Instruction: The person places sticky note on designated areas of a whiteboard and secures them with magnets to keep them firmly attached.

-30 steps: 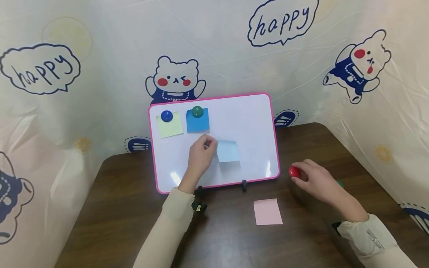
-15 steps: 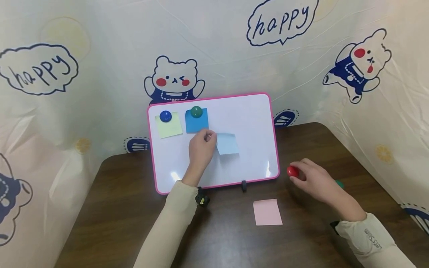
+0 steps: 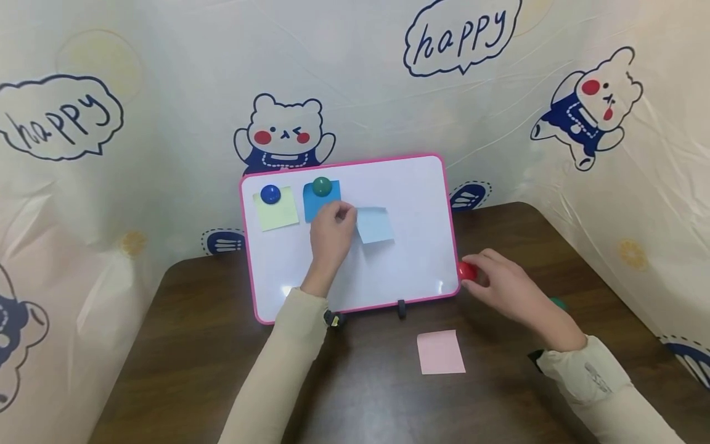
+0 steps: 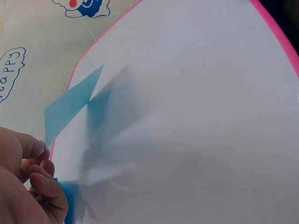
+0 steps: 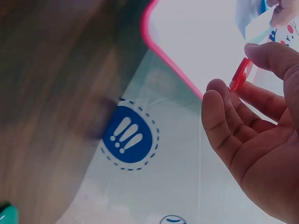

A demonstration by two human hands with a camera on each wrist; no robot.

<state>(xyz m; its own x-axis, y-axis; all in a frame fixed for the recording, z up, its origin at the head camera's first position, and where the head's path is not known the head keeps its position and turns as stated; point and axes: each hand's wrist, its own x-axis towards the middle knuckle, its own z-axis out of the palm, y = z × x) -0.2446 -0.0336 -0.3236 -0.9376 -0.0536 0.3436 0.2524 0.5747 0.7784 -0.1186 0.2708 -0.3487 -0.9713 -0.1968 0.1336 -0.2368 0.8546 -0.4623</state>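
From the head view, my left hand (image 3: pixel 331 237) pinches the pale blue square paper note (image 3: pixel 375 224) flat against the pink-framed whiteboard (image 3: pixel 410 185); my right hand (image 3: pixel 501 285) grips the round red magnet (image 3: pixel 466 270) at the board's right edge. The left wrist view shows the note's corner lifting, so I should press it flat. In the right wrist view, my fingers (image 5: pixel 224 114) curl round the magnet; I should bring it over the note's top edge.

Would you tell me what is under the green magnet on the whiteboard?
Under the green magnet a dark blue note lies against the whiteboard. The left hand covers the note's lower right corner, so that part cannot be seen.
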